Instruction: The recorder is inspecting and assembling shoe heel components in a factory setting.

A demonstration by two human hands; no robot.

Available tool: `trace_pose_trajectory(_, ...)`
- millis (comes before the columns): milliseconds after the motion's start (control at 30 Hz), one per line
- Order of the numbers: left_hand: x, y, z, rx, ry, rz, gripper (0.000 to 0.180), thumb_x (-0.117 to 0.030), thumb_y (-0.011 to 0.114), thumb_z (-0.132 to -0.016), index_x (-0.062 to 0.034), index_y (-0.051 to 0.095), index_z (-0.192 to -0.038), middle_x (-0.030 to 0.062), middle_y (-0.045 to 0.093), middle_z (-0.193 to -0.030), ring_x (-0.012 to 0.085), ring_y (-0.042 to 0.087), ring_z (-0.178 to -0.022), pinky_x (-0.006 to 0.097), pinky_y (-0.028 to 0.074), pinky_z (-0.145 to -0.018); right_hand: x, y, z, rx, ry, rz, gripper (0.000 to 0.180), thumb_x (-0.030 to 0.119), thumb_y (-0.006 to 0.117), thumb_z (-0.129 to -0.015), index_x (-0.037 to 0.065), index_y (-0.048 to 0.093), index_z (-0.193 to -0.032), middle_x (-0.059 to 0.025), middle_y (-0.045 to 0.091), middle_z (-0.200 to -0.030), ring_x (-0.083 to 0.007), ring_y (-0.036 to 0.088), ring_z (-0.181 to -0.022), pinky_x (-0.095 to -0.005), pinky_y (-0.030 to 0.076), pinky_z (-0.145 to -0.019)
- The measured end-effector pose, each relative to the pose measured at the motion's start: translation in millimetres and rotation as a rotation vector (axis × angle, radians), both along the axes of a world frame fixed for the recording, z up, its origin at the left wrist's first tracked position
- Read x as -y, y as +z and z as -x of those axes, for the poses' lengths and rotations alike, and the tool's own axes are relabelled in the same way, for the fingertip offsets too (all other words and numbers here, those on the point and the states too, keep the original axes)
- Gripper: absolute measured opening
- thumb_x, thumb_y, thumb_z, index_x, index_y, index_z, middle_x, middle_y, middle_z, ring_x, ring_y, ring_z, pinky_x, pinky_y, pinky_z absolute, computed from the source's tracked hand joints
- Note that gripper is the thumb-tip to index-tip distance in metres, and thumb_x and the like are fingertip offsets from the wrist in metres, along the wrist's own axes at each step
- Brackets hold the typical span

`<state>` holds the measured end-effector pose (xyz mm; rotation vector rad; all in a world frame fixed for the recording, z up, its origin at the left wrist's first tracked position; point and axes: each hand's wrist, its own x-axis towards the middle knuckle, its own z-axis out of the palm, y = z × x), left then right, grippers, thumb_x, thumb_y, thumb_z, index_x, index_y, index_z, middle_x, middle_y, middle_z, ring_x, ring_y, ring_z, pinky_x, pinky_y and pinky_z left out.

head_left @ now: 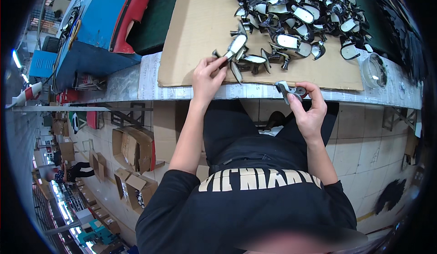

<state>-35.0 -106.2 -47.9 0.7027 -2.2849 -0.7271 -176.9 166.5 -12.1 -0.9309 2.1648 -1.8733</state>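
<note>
My left hand [209,80] reaches to the near edge of a pile of small black pieces with pale oval faces [291,17]. Its thumb and fingers pinch one such piece [236,45], partly hidden by the fingertips. Over the table's front edge, my right hand [309,113] grips a similar small dark piece [283,89] with a pale end and a round grey part. The exact kind of these pieces is hard to make out. A few loose ones [255,59] lie close to my left fingertips.
A cardboard sheet [182,40] lies under the pile on the table. Clear round tape or a dish [375,70] sits at the right. A blue machine with a red panel [129,15] stands left. Open cardboard boxes [132,149] are on the floor; a person [68,174] is farther off.
</note>
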Motion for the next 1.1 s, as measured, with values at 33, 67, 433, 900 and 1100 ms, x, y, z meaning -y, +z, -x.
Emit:
trace_pose_trajectory(33, -1.9, -2.8, -10.7, -0.031, -0.021, -0.009, 0.025, -0.010, 0.076, -0.085, -0.0115, 0.080, -0.110, 0.0121, 0.071, -0.105, 0.0232, 0.069, -0.076, 0.032, 0.056, -0.073, 0.0, -2.3, 0.1, 0.010, 0.001, 0.001, 0.029, 0.006, 0.080, -0.082, 0.003, 0.068, -0.108, -0.0046, 0.066, -0.091, -0.0145, 0.058, -0.083, -0.0285, 0.048, -0.077)
trace_pose_trajectory(67, -1.7, -6.1, -16.8, -0.063, -0.042, -0.018, 0.026, -0.010, 0.077, -0.085, -0.0109, 0.080, -0.111, 0.0130, 0.071, -0.105, 0.0241, 0.069, -0.075, 0.030, 0.056, -0.073, 0.0, -4.6, -0.5, 0.019, 0.002, 0.001, 0.028, 0.006, 0.080, -0.082, 0.003, 0.068, -0.108, -0.0047, 0.065, -0.091, -0.0143, 0.058, -0.083, -0.0284, 0.048, -0.077)
trace_pose_trajectory(433, 5.3, -18.5, 7.0, -0.004, 0.016, -0.002, 0.033, -0.015, 0.083, -0.081, -0.0092, 0.078, -0.113, 0.0071, 0.074, -0.111, 0.0234, 0.064, -0.095, 0.037, 0.052, -0.088, 10.4, -10.3, -14.8, 0.220, 0.275, 0.035, 0.030, 0.008, 0.079, -0.084, 0.002, 0.068, -0.111, -0.0019, 0.067, -0.096, -0.0105, 0.058, -0.084, -0.0251, 0.049, -0.079)
trace_pose_trajectory(900, -71.5, 38.5, -27.5, -0.538, -0.193, -0.933, 0.075, 0.014, 0.077, -0.079, 0.0033, 0.049, -0.148, 0.0087, 0.066, -0.126, 0.0132, 0.063, -0.113, 0.028, 0.051, -0.099, 32.4, 11.5, -31.3, 0.299, 0.323, 0.184, 0.031, 0.006, 0.081, -0.083, 0.002, 0.067, -0.112, -0.0021, 0.067, -0.093, -0.0097, 0.058, -0.084, -0.0255, 0.049, -0.076)
trace_pose_trajectory(1100, -97.5, 27.3, -37.4, -0.539, -0.311, -0.954, 0.055, 0.009, 0.076, -0.084, 0.0034, 0.058, -0.136, 0.0071, 0.067, -0.124, 0.0129, 0.066, -0.110, 0.029, 0.054, -0.097, 40.0, 31.7, -32.8, -0.253, 0.212, 0.116, 0.038, 0.003, 0.084, -0.072, 0.005, 0.070, -0.107, -0.0081, 0.071, -0.096, -0.0218, 0.060, -0.083, -0.0330, 0.048, -0.077)
